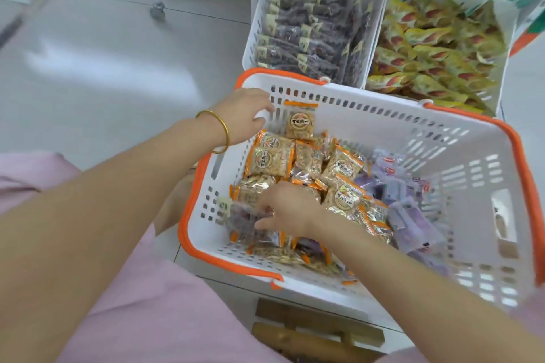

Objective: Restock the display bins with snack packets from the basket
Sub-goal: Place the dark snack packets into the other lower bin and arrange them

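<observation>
A white basket (413,127) with an orange rim sits in front of me, holding several orange-edged peanut packets (271,156) and pale purple packets (413,215). My left hand (244,112), with a gold bangle on the wrist, rests at the basket's far left corner, fingers spread beside one upright orange packet (300,122). My right hand (286,206) is down in the near left part of the basket, fingers closed on a dark purplish packet (241,215). Behind the basket stand two white display bins: one (259,18) with dark packets, one (507,38) with yellow packets.
Pale tiled floor (118,53) lies to the left. A white rack on a caster wheel (157,12) stands at the back. My pink clothing (132,303) fills the lower left. A wooden piece (318,327) shows under the basket.
</observation>
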Demonstrator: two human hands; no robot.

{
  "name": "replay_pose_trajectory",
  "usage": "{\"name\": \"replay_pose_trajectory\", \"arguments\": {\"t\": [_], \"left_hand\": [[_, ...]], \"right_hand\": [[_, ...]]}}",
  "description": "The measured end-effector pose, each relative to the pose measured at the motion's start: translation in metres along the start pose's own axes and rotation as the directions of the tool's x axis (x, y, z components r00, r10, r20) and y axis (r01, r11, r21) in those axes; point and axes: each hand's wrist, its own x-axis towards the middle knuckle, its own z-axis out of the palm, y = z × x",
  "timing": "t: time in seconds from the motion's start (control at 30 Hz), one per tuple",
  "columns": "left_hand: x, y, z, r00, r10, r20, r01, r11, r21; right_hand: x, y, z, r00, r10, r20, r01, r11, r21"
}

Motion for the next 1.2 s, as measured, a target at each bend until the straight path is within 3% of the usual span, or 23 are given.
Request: {"name": "replay_pose_trajectory", "arguments": {"t": [0.13, 0.23, 0.3, 0.37, 0.4, 0.47, 0.53, 0.63, 0.77, 0.83, 0.9, 1.03, 1.17, 1.2], "left_hand": [[0.005, 0.003, -0.001, 1.0, 0.01, -0.006, -0.01, 0.997, -0.078], [0.007, 0.011, -0.003, 0.999, -0.052, -0.015, 0.046, 0.964, -0.263], [0.01, 0.022, -0.004, 0.988, -0.152, 0.033, 0.147, 0.845, -0.514], [0.012, 0.038, -0.008, 0.955, -0.215, 0.204, 0.291, 0.55, -0.783], [0.012, 0.043, -0.009, 0.934, -0.195, 0.301, 0.356, 0.416, -0.837], [0.013, 0.049, -0.009, 0.911, -0.093, 0.402, 0.408, 0.351, -0.843], [0.013, 0.055, -0.005, 0.913, -0.009, 0.407, 0.378, 0.393, -0.838], [0.015, 0.062, 0.002, 0.956, 0.039, 0.292, 0.245, 0.445, -0.862], [0.02, 0.061, 0.004, 0.983, 0.045, 0.179, 0.129, 0.525, -0.841], [0.025, 0.058, 0.004, 0.984, 0.053, 0.168, 0.115, 0.526, -0.842], [0.032, 0.056, 0.001, 0.987, 0.059, 0.148, 0.094, 0.534, -0.84], [0.056, 0.052, -0.011, 0.994, 0.092, 0.056, -0.007, 0.571, -0.821], [0.097, 0.048, -0.029, 0.991, 0.136, 0.01, -0.071, 0.574, -0.816], [0.11, 0.046, -0.033, 0.989, 0.145, -0.007, -0.092, 0.585, -0.806]], "right_hand": [[-0.008, 0.017, -0.02, 0.99, 0.13, -0.057, -0.102, 0.93, 0.354], [-0.034, 0.043, -0.05, 0.969, 0.238, -0.069, -0.117, 0.686, 0.718], [-0.05, 0.059, -0.064, 0.956, 0.28, -0.087, -0.067, 0.499, 0.864], [-0.061, 0.073, -0.072, 0.937, 0.327, -0.125, -0.017, 0.401, 0.916], [-0.065, 0.08, -0.075, 0.925, 0.353, -0.139, 0.003, 0.359, 0.933], [-0.071, 0.088, -0.081, 0.904, 0.395, -0.166, 0.038, 0.311, 0.95], [-0.073, 0.091, -0.087, 0.884, 0.422, -0.201, 0.09, 0.269, 0.959], [-0.074, 0.089, -0.091, 0.841, 0.45, -0.301, 0.174, 0.301, 0.938], [-0.071, 0.091, -0.097, 0.775, 0.389, -0.497, 0.213, 0.579, 0.787], [-0.07, 0.092, -0.106, 0.792, 0.301, -0.532, 0.201, 0.694, 0.691], [-0.067, 0.094, -0.12, 0.825, 0.24, -0.511, 0.183, 0.742, 0.645], [-0.06, 0.107, -0.152, 0.867, 0.15, -0.476, 0.213, 0.751, 0.624], [-0.036, 0.127, -0.19, 0.889, 0.188, -0.418, 0.252, 0.56, 0.789], [-0.028, 0.132, -0.198, 0.895, 0.199, -0.4, 0.235, 0.553, 0.8]]}}
